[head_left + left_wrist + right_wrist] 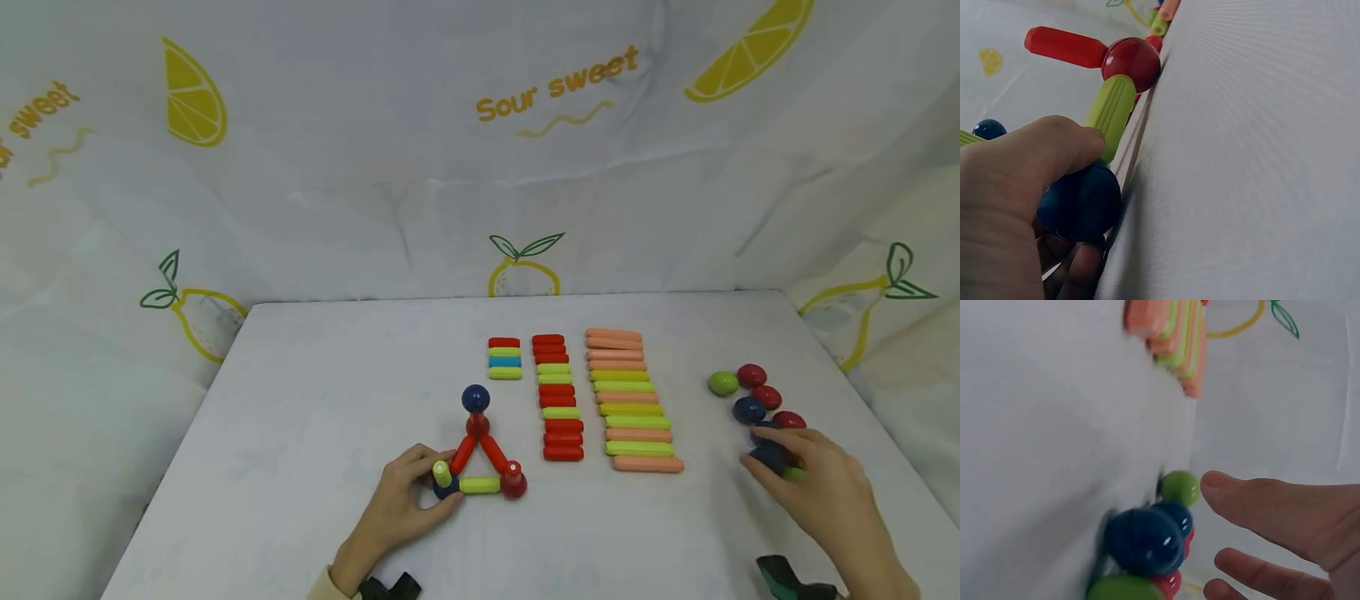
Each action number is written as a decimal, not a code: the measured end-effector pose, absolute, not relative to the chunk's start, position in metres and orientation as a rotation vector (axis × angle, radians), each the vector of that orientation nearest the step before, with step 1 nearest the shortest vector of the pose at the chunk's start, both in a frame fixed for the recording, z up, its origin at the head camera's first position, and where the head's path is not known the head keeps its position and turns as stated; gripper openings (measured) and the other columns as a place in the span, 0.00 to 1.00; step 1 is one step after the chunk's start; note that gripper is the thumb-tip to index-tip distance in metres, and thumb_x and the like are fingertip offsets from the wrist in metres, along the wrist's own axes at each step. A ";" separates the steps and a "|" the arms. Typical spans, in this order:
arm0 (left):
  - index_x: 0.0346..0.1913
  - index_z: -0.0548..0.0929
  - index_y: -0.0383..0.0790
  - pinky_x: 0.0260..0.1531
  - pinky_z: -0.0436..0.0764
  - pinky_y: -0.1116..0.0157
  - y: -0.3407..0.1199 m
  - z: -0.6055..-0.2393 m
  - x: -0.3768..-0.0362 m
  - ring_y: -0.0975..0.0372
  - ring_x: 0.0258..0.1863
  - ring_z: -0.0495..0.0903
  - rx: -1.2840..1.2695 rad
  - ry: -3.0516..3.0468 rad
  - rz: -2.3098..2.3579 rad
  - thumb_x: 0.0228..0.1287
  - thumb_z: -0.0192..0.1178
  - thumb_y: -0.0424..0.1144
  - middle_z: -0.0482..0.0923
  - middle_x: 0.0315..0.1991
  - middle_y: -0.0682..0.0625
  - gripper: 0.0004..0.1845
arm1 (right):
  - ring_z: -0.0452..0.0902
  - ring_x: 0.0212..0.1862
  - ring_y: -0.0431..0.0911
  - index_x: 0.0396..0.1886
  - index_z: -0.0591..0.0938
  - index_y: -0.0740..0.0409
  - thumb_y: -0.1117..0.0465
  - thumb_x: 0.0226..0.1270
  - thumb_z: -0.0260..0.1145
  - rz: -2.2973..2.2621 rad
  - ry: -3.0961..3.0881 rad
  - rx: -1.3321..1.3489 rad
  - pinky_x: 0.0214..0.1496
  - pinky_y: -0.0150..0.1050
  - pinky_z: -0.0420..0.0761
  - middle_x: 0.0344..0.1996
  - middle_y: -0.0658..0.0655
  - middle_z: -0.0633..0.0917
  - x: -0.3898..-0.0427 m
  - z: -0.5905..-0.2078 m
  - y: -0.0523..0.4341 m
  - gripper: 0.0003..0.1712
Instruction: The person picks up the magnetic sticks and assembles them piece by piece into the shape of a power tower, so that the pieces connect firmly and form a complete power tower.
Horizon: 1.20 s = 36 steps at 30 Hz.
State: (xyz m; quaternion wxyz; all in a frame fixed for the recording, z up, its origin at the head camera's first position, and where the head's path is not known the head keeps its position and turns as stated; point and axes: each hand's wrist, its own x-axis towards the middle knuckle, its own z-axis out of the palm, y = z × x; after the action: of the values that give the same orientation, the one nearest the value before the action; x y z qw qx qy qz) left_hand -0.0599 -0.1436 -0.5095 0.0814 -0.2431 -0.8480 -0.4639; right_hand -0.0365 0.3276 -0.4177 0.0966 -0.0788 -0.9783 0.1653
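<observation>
**A:** Near edge first: white table [315, 400], and the left hand [401, 500] sits low on it, fingers curled round the dark blue ball [1082, 200] at the triangle's near-left corner.

**B:** Thumb on top of it, the wrist view confirms. A green rod [480, 484] runs from that ball to a red ball [514, 483]; two red rods climb to a red ball with a blue ball [476, 397] stacked above.

**A:** Over on the right, the right hand [825, 492] reaches into the cluster of balls [757, 400], palm down, fingertips at a dark blue one.

**B:** Gripping or only touching? The wrist picture is blurred; fingers look stretched out, but I can't tell.

**A:** Further back, three rows of rods [630, 400] between the hands: orange, green, red, one blue.

**B:** Beyond the table, a white cloth backdrop [420, 167] printed with lemons and "Sour sweet".
</observation>
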 end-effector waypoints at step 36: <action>0.54 0.88 0.41 0.32 0.80 0.73 -0.144 -0.508 -0.061 0.74 0.33 0.74 -0.756 -2.541 -1.389 0.52 0.79 0.38 0.83 0.36 0.58 0.24 | 0.85 0.50 0.41 0.50 0.89 0.46 0.61 0.52 0.82 1.101 -2.745 0.493 0.50 0.36 0.87 0.47 0.44 0.89 -0.037 -0.362 0.138 0.23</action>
State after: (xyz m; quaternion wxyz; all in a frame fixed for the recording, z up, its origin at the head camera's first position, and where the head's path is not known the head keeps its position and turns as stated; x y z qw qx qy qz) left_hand -0.0613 -0.1441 -0.5082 0.0743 -0.2518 -0.8467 -0.4629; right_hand -0.0373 0.1380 -0.3617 0.0715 0.1640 -0.9132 0.3661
